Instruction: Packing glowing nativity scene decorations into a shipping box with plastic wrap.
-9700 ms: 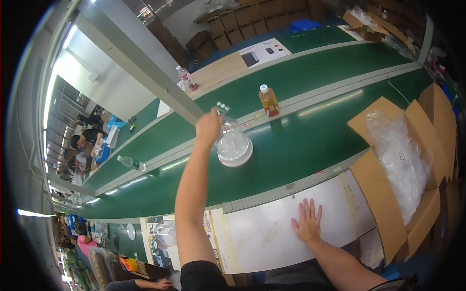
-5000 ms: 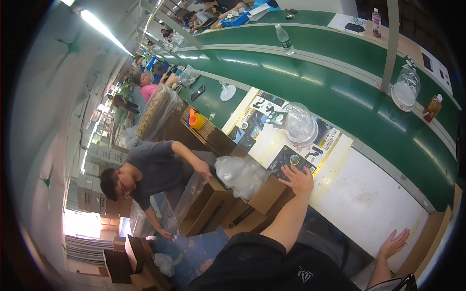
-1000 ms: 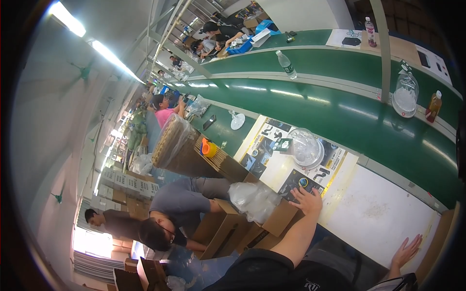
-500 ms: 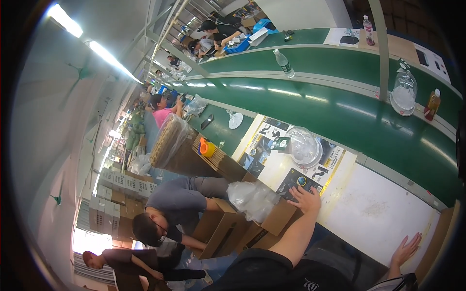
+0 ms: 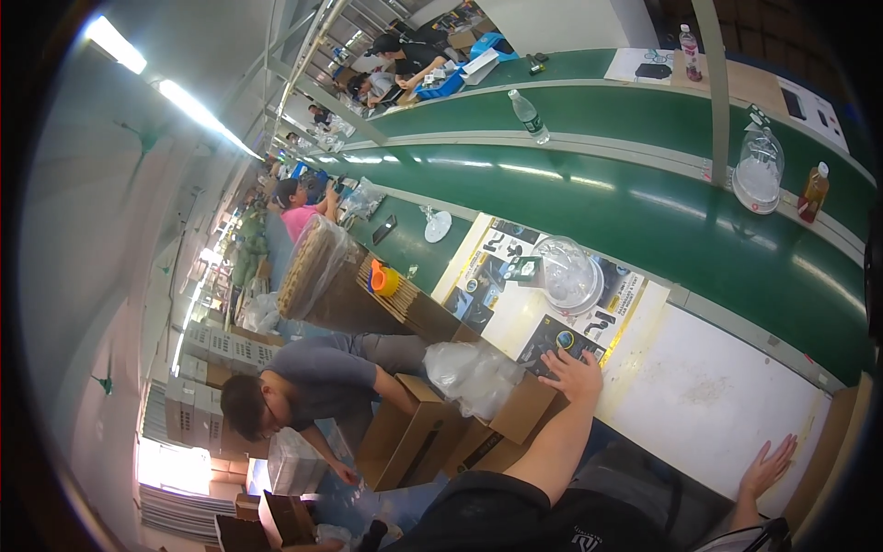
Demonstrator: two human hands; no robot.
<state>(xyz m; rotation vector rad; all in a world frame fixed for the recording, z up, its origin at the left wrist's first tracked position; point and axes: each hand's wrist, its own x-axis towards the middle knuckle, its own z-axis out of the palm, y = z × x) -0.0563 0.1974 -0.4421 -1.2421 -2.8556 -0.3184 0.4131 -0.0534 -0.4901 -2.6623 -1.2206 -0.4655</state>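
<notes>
A clear dome (image 5: 563,262) lies on the printed sheet (image 5: 506,322) that covers the left part of the counter (image 5: 713,368). It sits beyond my left hand (image 5: 572,375), on the far side and apart from it; its long axis appears to run left to right, green tag (image 5: 522,270) leftmost, round base (image 5: 589,299) rightmost. My left grip is spread over the sheet's near edge, pinching nothing. My right hand (image 5: 768,467), fingers extended and unloaded, is farther from the dome. A second dome (image 5: 759,175) stands far right, beside a bottle (image 5: 813,195).
</notes>
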